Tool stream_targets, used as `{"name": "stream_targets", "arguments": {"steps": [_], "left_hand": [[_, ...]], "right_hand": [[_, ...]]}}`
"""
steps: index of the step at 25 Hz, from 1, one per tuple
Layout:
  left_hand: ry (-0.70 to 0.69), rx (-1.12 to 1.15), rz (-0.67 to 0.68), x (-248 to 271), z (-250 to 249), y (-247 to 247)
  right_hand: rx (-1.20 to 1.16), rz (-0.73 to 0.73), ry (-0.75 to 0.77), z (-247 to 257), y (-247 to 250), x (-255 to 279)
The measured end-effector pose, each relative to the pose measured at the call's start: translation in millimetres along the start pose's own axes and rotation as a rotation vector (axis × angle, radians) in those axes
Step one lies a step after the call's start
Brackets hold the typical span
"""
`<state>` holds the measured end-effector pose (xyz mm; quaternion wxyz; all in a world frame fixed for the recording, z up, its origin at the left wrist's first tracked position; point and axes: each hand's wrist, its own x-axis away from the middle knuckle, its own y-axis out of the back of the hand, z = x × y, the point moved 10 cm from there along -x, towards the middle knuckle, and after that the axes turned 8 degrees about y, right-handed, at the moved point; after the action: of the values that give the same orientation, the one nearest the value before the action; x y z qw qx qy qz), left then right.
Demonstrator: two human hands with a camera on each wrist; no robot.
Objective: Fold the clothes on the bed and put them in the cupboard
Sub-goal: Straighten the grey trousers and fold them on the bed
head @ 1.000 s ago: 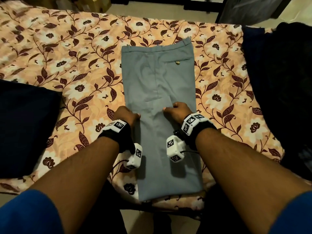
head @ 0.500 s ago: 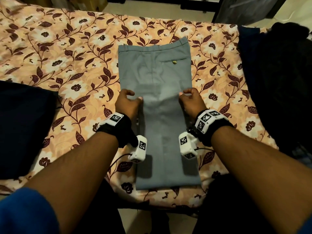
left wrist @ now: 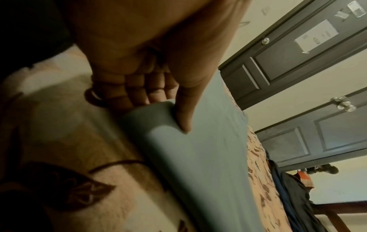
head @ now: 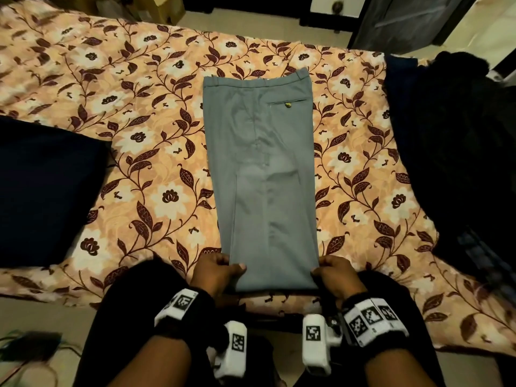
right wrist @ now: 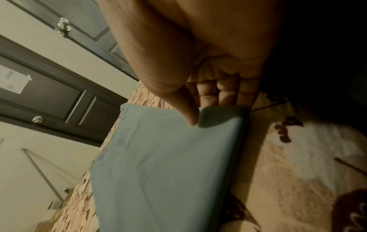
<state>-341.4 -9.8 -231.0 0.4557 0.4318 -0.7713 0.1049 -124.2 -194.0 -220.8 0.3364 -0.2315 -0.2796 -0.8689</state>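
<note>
Grey trousers (head: 265, 177) lie folded lengthwise on the floral bedspread (head: 139, 121), waistband at the far end, folded end at the near bed edge. My left hand (head: 220, 270) pinches the near left corner of the trousers (left wrist: 198, 157), thumb on top and fingers curled beneath. My right hand (head: 332, 272) pinches the near right corner of the trousers (right wrist: 158, 164) the same way. The corners are slightly raised off the bedspread in both wrist views.
A dark folded garment (head: 47, 191) lies on the bed at the left. A heap of dark clothes (head: 452, 152) covers the right side. Dark panelled doors (left wrist: 298, 55) with knobs stand beyond the bed. Cables lie on the floor (head: 25, 350) at lower left.
Both hands slid back along the trousers from the middle to the near end and now pinch its two corners. The camera view pulled back toward the bed edge.
</note>
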Motion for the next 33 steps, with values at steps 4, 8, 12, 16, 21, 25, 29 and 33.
{"name": "stream_targets", "arguments": {"steps": [4,8,12,16,21,25,29,33], "left_hand": [[-0.120,-0.085,-0.081,5,-12,13],[-0.222,-0.194,-0.075,6,-17,10],[-0.224,-0.168,-0.126,8,-12,14],[-0.340,-0.243,-0.368,33,-30,25],[-0.805,-0.668,-0.208,64,-69,-71],[-0.613,-0.994,-0.238,18,-41,-88],[-0.534,-1.043,-0.372,3,-30,-59],[-0.688,-0.970,-0.415,17,-83,-69]], "right_hand": [[-0.055,-0.023,-0.024,-9,7,-4],[-0.170,-0.139,-0.010,-16,20,-1],[-0.030,-0.138,0.048,-8,20,7],[0.057,-0.262,0.135,5,26,13],[0.096,-0.185,0.729,80,-45,46],[0.516,0.003,0.722,64,-92,14],[0.934,-0.192,0.479,29,-39,-18],[0.861,-0.341,0.499,62,-25,-25]]}}
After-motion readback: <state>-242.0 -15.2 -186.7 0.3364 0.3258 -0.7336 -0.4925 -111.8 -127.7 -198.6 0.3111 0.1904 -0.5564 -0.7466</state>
